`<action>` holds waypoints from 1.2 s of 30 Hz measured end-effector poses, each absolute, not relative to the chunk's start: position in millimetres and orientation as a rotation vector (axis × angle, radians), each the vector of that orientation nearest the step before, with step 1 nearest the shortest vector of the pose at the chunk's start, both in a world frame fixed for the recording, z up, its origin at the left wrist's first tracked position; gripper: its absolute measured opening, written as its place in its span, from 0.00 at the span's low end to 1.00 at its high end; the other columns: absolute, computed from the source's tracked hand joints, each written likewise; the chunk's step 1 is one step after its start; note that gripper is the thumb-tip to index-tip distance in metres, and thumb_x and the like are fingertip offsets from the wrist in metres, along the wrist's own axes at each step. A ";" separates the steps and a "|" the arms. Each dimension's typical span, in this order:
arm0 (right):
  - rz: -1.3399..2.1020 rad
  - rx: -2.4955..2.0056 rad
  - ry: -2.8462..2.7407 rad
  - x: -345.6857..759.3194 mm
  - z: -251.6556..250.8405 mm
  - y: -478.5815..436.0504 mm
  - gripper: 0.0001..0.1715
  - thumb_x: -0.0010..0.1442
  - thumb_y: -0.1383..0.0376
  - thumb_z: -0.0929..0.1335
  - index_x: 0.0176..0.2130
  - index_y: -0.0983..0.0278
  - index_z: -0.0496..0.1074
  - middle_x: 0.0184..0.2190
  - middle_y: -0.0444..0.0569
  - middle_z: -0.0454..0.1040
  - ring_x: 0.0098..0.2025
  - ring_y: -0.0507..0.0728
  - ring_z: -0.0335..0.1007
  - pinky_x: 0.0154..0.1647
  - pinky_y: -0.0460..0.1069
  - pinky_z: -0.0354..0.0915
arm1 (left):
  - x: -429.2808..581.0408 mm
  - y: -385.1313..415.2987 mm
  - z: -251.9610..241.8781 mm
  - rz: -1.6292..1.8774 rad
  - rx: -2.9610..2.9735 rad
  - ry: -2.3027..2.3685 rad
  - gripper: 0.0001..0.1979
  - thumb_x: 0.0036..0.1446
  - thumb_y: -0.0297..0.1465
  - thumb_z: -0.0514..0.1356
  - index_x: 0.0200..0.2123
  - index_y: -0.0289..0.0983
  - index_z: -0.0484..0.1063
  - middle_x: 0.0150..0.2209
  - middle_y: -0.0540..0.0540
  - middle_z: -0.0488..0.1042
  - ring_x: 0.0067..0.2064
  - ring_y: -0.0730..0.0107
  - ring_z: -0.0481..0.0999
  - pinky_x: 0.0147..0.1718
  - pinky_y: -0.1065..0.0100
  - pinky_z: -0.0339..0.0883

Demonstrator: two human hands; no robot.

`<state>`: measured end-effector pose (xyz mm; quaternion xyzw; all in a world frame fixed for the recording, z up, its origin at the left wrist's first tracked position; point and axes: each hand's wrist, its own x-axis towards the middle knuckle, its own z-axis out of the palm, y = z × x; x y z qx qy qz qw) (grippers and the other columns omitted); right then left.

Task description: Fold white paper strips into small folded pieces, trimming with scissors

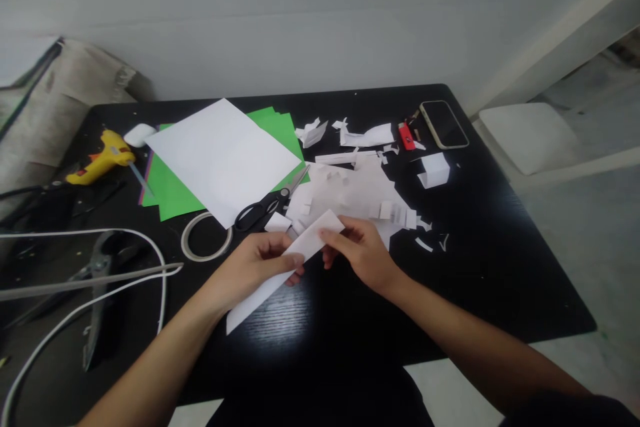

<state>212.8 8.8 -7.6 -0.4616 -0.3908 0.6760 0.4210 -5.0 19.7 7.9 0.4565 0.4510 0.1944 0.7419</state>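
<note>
While both hands work low over the near middle of the black table (500,267), they share one long white paper strip (310,241). Left hand (260,263): curled, thumb on top and fingers under, pinching the strip about mid-length. Right hand (363,250): fingertips closed on the far upper end, palm down. The strip's long axis runs diagonally, with its near end low and left toward the left forearm and its far end up and right. That free near tail lies closer to the left arm and hangs past the left hand, just above the table or touching it; cannot tell which.

Just beyond the hands:
- pile of white paper scraps (360,193)
- black-handled scissors (267,205), left of the pile, blades pointing up-right
- ring of clear tape (205,238), near the scissors
- white paper sheet (223,157), lying over green paper sheets (173,190)
- yellow glue gun (100,157), far left
- smartphone (444,123), far right, well apart
</note>
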 end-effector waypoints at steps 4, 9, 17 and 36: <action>1.481 -1.137 -0.786 217.7 -6.3 15.2 0.13 0.59 0.57 0.76 0.32 0.64 0.77 0.23 0.43 0.74 0.25 0.53 0.71 0.26 0.49 0.72 | -17.7 27.6 12.8 0.384 1.123 1.013 0.09 0.57 0.35 0.71 0.32 0.35 0.81 0.30 0.46 0.81 0.31 0.70 0.80 0.34 0.70 0.74; 1.358 -1.112 -0.716 222.5 -4.9 19.2 0.08 0.61 0.60 0.74 0.34 0.63 0.78 0.26 0.44 0.75 0.28 0.54 0.73 0.30 0.51 0.75 | -26.4 33.2 10.9 0.711 1.053 1.194 0.11 0.53 0.36 0.74 0.32 0.33 0.83 0.28 0.42 0.83 0.27 0.68 0.80 0.30 0.70 0.77; 1.568 -1.089 -1.090 219.8 0.8 8.8 0.09 0.58 0.62 0.76 0.31 0.64 0.76 0.25 0.45 0.77 0.28 0.54 0.74 0.34 0.51 0.72 | -15.5 34.5 13.3 1.180 0.679 1.179 0.13 0.52 0.35 0.73 0.37 0.34 0.79 0.37 0.45 0.83 0.40 0.62 0.84 0.36 0.65 0.82; 1.876 -1.080 -1.168 210.5 -6.6 1.3 0.16 0.61 0.55 0.76 0.42 0.63 0.77 0.37 0.47 0.78 0.36 0.54 0.75 0.36 0.49 0.73 | 0.2 15.7 2.2 0.961 0.933 1.119 0.12 0.59 0.36 0.70 0.44 0.37 0.79 0.33 0.49 0.80 0.34 0.69 0.79 0.38 0.69 0.75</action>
